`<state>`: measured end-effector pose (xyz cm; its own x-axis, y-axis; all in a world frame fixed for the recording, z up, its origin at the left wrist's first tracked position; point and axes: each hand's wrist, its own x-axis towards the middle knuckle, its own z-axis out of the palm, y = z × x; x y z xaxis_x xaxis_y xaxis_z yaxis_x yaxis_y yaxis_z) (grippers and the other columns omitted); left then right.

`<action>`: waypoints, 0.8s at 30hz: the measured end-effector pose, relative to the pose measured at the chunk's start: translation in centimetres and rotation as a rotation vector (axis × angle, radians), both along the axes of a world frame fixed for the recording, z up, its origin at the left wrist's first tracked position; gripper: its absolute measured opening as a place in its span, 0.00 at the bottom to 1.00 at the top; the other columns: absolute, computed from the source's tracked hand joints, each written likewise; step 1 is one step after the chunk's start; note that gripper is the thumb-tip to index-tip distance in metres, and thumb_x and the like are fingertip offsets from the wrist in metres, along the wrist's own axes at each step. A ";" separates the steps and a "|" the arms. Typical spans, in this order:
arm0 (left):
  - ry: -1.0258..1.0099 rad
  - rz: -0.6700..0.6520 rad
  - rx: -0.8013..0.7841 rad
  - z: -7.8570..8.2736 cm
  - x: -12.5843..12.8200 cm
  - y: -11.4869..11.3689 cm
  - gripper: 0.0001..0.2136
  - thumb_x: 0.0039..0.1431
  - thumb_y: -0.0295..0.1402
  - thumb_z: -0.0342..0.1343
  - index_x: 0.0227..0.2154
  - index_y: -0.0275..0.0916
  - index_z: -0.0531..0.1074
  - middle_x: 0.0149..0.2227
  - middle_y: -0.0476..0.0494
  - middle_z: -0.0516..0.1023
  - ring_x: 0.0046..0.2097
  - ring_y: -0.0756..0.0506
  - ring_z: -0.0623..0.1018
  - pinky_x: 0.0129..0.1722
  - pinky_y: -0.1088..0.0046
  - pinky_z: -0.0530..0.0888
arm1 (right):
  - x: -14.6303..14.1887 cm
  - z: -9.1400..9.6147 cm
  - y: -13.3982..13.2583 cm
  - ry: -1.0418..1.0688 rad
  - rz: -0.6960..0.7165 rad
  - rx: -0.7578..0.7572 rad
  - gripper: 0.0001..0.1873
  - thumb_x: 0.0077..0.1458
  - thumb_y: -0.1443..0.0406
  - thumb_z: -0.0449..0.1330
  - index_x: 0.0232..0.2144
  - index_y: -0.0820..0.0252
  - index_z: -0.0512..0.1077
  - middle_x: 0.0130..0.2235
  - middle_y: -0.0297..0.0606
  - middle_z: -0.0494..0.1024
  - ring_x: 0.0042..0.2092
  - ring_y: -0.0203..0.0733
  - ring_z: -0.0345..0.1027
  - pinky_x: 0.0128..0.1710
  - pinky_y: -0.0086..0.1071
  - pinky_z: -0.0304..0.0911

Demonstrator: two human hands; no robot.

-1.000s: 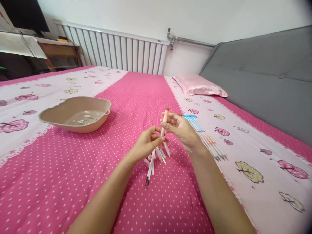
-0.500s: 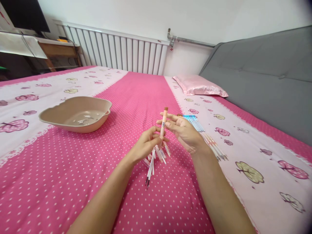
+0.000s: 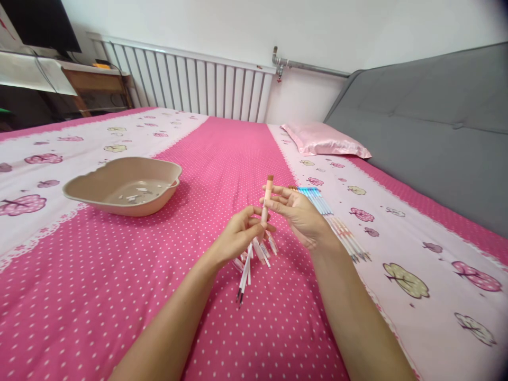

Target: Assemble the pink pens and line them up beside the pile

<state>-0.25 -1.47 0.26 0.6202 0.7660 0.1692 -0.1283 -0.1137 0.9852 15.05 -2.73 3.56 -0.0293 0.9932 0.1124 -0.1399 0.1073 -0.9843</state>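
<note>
Over the bed, a light pink pen [image 3: 269, 191] with a brown end stands nearly upright between my hands. My left hand [image 3: 242, 230] pinches its lower part. My right hand [image 3: 296, 214] has its thumb and fingertips against the upper part, below the brown end. Beneath my left hand lie several pink pen parts [image 3: 260, 253] and white refills [image 3: 245, 275], two of them with dark tips toward me. Beyond my right wrist, pens with blue barrels [image 3: 317, 200] and pale pink pens [image 3: 349, 237] lie in rows, partly hidden by that hand.
A beige basin [image 3: 159, 197] with small white scraps inside stands on the pink dotted bedspread [image 3: 99, 296] at the left. A pink pillow [image 3: 325, 138] lies near the grey headboard [image 3: 420, 116]. A white radiator [image 3: 190, 82] runs along the far wall.
My right thumb and fingers have closed in on the pen's upper part, and its printed label is now covered. My left hand keeps its hold in nearly the same place.
</note>
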 end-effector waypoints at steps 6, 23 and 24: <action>-0.006 -0.010 -0.016 0.0 0.1 -0.1 0.11 0.56 0.33 0.53 0.39 0.34 0.63 0.33 0.41 0.77 0.33 0.48 0.76 0.35 0.70 0.70 | -0.1 -0.1 0.0 0.008 -0.027 0.003 0.21 0.36 0.65 0.70 0.37 0.57 0.71 0.31 0.32 0.73 0.33 0.37 0.67 0.36 0.36 0.65; -0.013 0.012 -0.005 0.3 -0.1 0.0 0.08 0.56 0.28 0.50 0.39 0.34 0.63 0.34 0.41 0.77 0.31 0.50 0.75 0.31 0.73 0.69 | 0.0 0.6 -0.4 0.001 0.126 0.033 0.13 0.54 0.62 0.57 0.44 0.55 0.69 0.44 0.38 0.76 0.48 0.41 0.67 0.49 0.38 0.61; -0.013 0.015 -0.005 0.3 -0.1 0.0 0.08 0.56 0.28 0.50 0.39 0.34 0.64 0.34 0.41 0.77 0.31 0.49 0.75 0.32 0.73 0.69 | 0.0 0.6 -0.4 0.010 0.137 0.026 0.14 0.54 0.63 0.57 0.44 0.55 0.69 0.44 0.38 0.76 0.47 0.41 0.67 0.48 0.38 0.61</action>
<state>-0.38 -1.50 0.56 0.6067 0.7758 0.1732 -0.1398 -0.1104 0.9840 15.09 -3.18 4.13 -0.1634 0.9767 0.1393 -0.1646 0.1123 -0.9799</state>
